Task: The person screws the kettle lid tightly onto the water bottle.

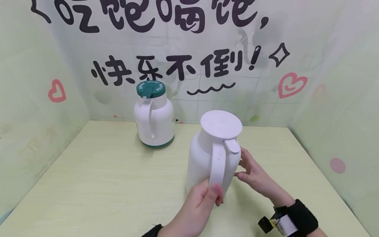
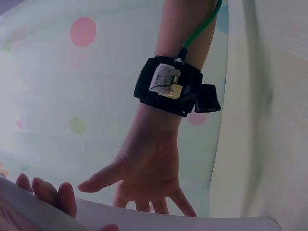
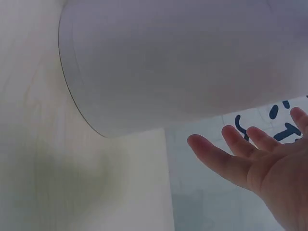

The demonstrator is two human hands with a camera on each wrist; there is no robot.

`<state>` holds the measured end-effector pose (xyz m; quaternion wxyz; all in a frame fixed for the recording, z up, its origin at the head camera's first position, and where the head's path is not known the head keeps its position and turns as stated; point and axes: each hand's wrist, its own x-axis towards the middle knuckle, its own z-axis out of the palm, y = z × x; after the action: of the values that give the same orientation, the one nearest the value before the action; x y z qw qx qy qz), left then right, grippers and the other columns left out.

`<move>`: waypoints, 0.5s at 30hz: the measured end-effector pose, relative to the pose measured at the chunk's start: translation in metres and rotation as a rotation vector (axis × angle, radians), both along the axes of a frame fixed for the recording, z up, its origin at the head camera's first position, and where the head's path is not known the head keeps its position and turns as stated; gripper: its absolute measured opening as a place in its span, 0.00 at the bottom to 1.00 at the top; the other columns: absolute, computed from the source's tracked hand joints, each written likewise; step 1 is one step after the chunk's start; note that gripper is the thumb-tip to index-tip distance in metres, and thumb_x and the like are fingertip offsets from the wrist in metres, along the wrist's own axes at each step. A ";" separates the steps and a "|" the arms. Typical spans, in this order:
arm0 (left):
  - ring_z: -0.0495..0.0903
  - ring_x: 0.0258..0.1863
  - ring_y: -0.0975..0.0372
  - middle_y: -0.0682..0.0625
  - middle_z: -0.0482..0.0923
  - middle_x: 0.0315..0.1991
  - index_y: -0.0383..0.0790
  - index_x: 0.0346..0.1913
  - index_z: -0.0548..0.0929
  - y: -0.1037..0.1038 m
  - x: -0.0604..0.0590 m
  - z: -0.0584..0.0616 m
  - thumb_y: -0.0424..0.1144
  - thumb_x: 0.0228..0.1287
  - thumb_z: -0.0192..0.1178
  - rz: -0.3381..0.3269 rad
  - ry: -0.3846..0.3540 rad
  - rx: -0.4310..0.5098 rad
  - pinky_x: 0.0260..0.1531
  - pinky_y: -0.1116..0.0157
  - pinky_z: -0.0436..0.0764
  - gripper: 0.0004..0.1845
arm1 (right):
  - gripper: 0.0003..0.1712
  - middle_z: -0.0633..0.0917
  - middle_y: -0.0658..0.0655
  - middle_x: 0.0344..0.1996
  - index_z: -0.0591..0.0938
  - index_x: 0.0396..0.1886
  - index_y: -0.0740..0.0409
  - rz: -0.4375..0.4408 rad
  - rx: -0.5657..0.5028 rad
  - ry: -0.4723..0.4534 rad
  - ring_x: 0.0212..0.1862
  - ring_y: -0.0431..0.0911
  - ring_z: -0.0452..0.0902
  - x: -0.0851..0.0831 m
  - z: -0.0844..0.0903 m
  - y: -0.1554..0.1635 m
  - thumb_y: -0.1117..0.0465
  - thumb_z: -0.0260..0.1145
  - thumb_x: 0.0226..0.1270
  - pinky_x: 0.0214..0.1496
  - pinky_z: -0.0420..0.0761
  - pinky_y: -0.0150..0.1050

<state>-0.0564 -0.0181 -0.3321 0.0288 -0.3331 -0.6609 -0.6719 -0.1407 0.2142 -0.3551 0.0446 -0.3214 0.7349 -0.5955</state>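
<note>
A tall white thermos jug with a flat round lid stands upright at the middle right of the table, its handle towards me. My left hand grips the lower part of that handle, thumb across the front. On the jug's far right side is my right hand, fingers spread around the body. The right wrist view shows the jug's smooth side and the right hand with its fingers apart. Whether the right fingertips touch the jug I cannot tell. My left hand hides part of the base.
A shorter white jug with a green lid and green base stands at the back left of the pale wooden table. Printed curtains with black characters and pink hearts enclose the table at the back and sides.
</note>
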 end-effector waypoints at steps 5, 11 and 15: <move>0.70 0.30 0.66 0.47 0.72 0.27 0.39 0.32 0.73 0.001 0.002 0.002 0.34 0.77 0.40 -0.002 -0.020 0.001 0.35 0.67 0.72 0.15 | 0.47 0.61 0.65 0.64 0.51 0.74 0.52 0.023 -0.042 -0.027 0.60 0.63 0.62 0.005 -0.004 -0.006 0.47 0.66 0.64 0.47 0.78 0.50; 0.70 0.30 0.66 0.47 0.72 0.26 0.38 0.32 0.74 0.002 0.004 0.005 0.35 0.77 0.40 0.015 -0.052 -0.007 0.35 0.67 0.72 0.15 | 0.49 0.63 0.64 0.64 0.52 0.74 0.52 0.008 -0.067 -0.054 0.61 0.52 0.65 0.009 -0.006 -0.010 0.54 0.70 0.61 0.45 0.80 0.50; 0.70 0.29 0.65 0.46 0.72 0.26 0.36 0.32 0.74 0.004 0.004 0.004 0.35 0.77 0.40 0.030 -0.073 -0.003 0.34 0.68 0.72 0.15 | 0.49 0.64 0.63 0.63 0.53 0.73 0.52 -0.033 -0.057 -0.071 0.59 0.51 0.67 0.012 -0.006 -0.014 0.61 0.72 0.59 0.45 0.80 0.50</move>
<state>-0.0524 -0.0145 -0.3278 0.0143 -0.2984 -0.6675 -0.6820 -0.1285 0.2000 -0.3612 0.0519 -0.2891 0.7207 -0.6280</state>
